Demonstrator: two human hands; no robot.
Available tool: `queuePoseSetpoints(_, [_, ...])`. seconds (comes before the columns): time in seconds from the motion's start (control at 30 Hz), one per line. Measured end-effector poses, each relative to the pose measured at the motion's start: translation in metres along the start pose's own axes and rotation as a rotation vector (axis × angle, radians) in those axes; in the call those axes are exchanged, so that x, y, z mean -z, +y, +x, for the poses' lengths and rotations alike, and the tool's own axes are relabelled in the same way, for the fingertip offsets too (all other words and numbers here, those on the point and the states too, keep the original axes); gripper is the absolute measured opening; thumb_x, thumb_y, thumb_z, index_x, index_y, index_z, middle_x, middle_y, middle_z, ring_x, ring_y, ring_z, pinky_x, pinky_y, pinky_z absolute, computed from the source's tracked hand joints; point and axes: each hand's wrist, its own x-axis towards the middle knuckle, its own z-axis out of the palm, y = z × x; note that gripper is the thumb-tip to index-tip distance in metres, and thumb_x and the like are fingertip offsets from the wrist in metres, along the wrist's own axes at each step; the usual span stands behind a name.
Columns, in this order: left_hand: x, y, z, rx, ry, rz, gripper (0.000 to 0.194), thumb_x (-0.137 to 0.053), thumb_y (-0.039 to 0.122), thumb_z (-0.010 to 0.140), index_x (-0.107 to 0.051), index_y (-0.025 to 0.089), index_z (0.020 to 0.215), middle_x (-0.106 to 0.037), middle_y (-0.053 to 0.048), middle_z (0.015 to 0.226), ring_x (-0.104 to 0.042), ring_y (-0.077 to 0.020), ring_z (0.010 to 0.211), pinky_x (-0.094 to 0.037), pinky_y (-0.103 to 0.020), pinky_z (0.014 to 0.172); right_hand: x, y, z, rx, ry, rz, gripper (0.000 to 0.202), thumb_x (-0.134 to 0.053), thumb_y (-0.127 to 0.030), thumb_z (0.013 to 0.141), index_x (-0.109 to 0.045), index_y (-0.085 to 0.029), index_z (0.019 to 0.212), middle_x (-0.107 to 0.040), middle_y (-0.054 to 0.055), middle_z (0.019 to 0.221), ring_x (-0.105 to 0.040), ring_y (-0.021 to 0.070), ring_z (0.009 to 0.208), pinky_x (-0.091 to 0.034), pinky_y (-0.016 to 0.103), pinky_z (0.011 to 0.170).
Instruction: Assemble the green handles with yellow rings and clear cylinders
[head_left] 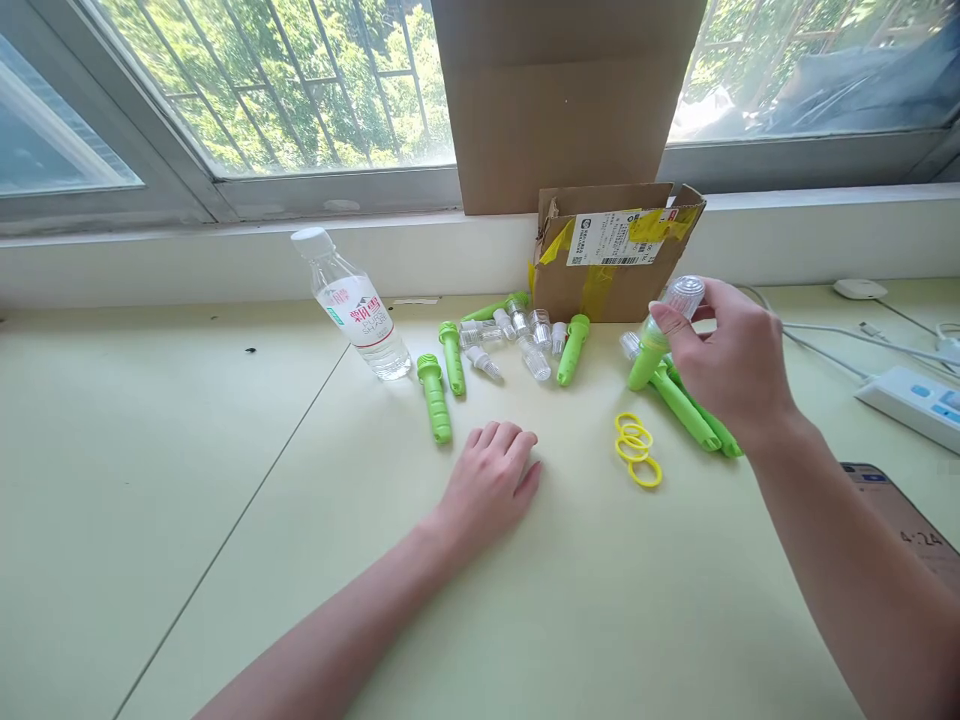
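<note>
My right hand (724, 355) grips a green plastic tube with a clear ribbed cap (682, 297), tilted, cap end up, between thumb and fingers. Below it lie more green tubes (688, 412), at least one with a clear cap, partly hidden by the hand. Several yellow rings (634, 448) overlap on the table to their left. My left hand (495, 470) rests on the table, fingers loosely bent and thumb apart, holding nothing. Beyond it are loose green tubes (434, 400), clear ribbed caps (534, 360) and white ribbed pieces (484, 362).
A cardboard box (611, 265) with yellow tape stands against the wall behind the parts. A water bottle (360, 315) stands at the back left. On the right are a power strip (915, 405), white cables (862, 335) and a phone (904, 520) partly behind my right forearm.
</note>
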Motion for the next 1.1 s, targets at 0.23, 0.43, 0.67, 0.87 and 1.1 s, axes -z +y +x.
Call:
queuePoseSetpoints(0.23, [0.0, 0.0, 0.0, -0.002, -0.003, 0.004, 0.015, -0.045, 0.02, 0.09, -0.052, 0.017, 0.103, -0.059, -0.007, 0.1, -0.052, -0.0229, 0.093, -0.044, -0.038, 0.081, -0.006, 0.005, 0.0, 0.004, 0.04, -0.096, 0.028, -0.052, -0.04, 0.088, -0.062, -0.017, 0.101, -0.063, 0.007, 0.085, -0.056, 0.0197, 0.074, -0.046, 0.03, 0.06])
queuePoseSetpoints(0.43, [0.0, 0.001, 0.0, -0.001, -0.008, 0.014, 0.015, -0.046, 0.02, 0.09, -0.053, 0.017, 0.103, -0.059, -0.007, 0.1, -0.052, -0.0229, 0.093, -0.044, -0.038, 0.081, -0.013, 0.011, -0.003, -0.003, 0.096, -0.03, 0.031, -0.057, -0.036, 0.086, -0.062, -0.016, 0.109, -0.066, 0.008, 0.091, -0.058, 0.019, 0.077, -0.05, 0.031, 0.065])
queuePoseSetpoints(0.67, [0.001, 0.001, 0.0, 0.001, -0.015, 0.008, 0.015, -0.046, 0.019, 0.089, -0.052, 0.018, 0.102, -0.059, -0.007, 0.1, -0.052, -0.0229, 0.092, -0.044, -0.039, 0.08, -0.018, 0.015, -0.005, -0.036, 0.091, 0.03, 0.028, -0.06, -0.034, 0.084, -0.064, -0.018, 0.106, -0.069, 0.006, 0.093, -0.061, 0.0186, 0.08, -0.05, 0.032, 0.07])
queuePoseSetpoints(0.87, [0.001, 0.001, 0.0, 0.002, -0.02, 0.008, 0.015, -0.046, 0.019, 0.089, -0.052, 0.018, 0.103, -0.059, -0.007, 0.1, -0.051, -0.0233, 0.093, -0.044, -0.039, 0.08, -0.02, 0.015, -0.006, -0.039, 0.102, -0.072, 0.034, -0.066, -0.039, 0.08, -0.065, -0.018, 0.107, -0.07, 0.008, 0.096, -0.062, 0.0198, 0.076, -0.048, 0.033, 0.069])
queuePoseSetpoints(1.1, [0.002, 0.001, 0.001, 0.005, -0.026, 0.01, 0.015, -0.047, 0.02, 0.089, -0.052, 0.018, 0.104, -0.059, -0.007, 0.101, -0.051, -0.0231, 0.093, -0.044, -0.039, 0.08, -0.038, 0.022, -0.02, -0.125, -0.122, -0.272, 0.04, -0.063, -0.044, 0.08, -0.061, -0.023, 0.113, -0.071, 0.005, 0.091, -0.063, 0.0245, 0.074, -0.04, 0.032, 0.057])
